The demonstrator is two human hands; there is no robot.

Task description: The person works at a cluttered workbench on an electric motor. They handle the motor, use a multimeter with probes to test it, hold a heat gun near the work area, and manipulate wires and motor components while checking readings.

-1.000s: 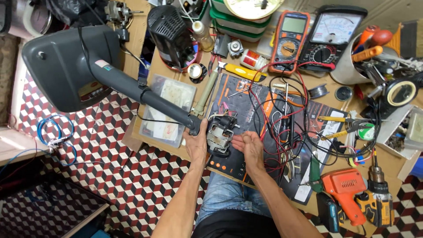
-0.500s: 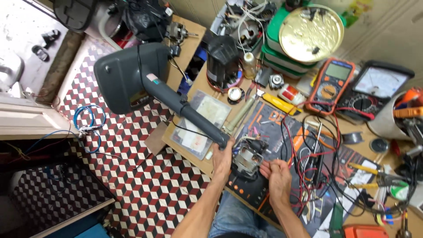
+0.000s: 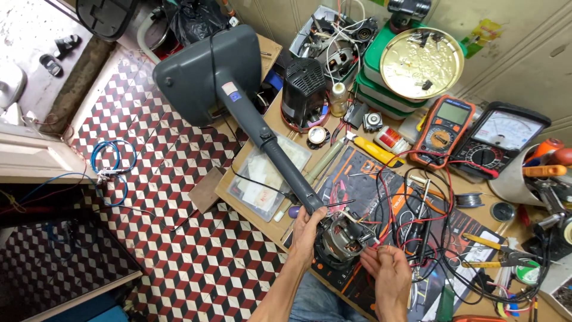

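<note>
A grey fan stand lies across the workbench, its square base (image 3: 205,71) hanging out over the floor and its pole (image 3: 271,155) running down to an exposed electric motor (image 3: 344,237). My left hand (image 3: 307,229) grips the motor end where the pole meets it. My right hand (image 3: 387,273) sits just right of the motor with its fingers pinched on thin wires (image 3: 381,247) that come off the motor. Red and black leads (image 3: 417,197) tangle over the black and orange mat (image 3: 363,179) under the motor.
Behind the motor stand a black motor housing (image 3: 304,92), a round brass tray (image 3: 422,62) on green containers, an orange digital multimeter (image 3: 444,125) and a black analog meter (image 3: 497,140). Pliers (image 3: 494,250) lie at right. A clear plastic box (image 3: 268,179) sits at the bench edge. Checkered floor lies left.
The view has swung right and up the bench. My right hand has closed its fingers onto the wires beside the motor; my left hand keeps its hold.
</note>
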